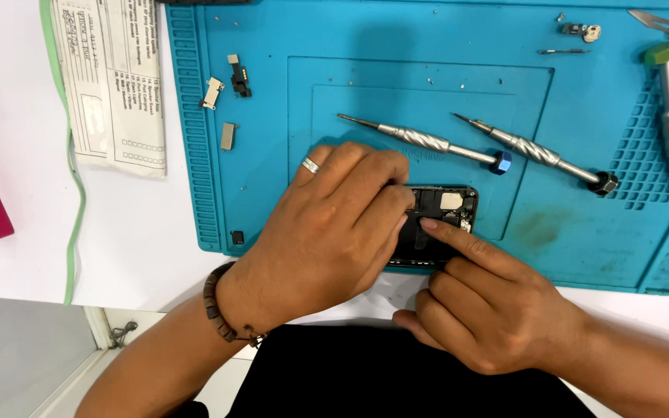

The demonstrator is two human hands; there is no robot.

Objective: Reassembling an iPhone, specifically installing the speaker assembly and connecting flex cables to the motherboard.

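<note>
I see my left hand (327,232) covering an opened phone (439,224) on the blue repair mat (272,155), fingers curled on it; my right hand (489,306) presses its index fingertip inside. Two screwdrivers (427,139) lie nearby.

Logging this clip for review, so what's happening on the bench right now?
A person works on an opened black phone body lying at the near edge of a blue rubber work mat. The left hand covers most of it, fingers bent onto its inside; the right hand presses an index fingertip on its near edge. Two silver precision screwdrivers lie beyond, with small removed metal parts further left.
</note>
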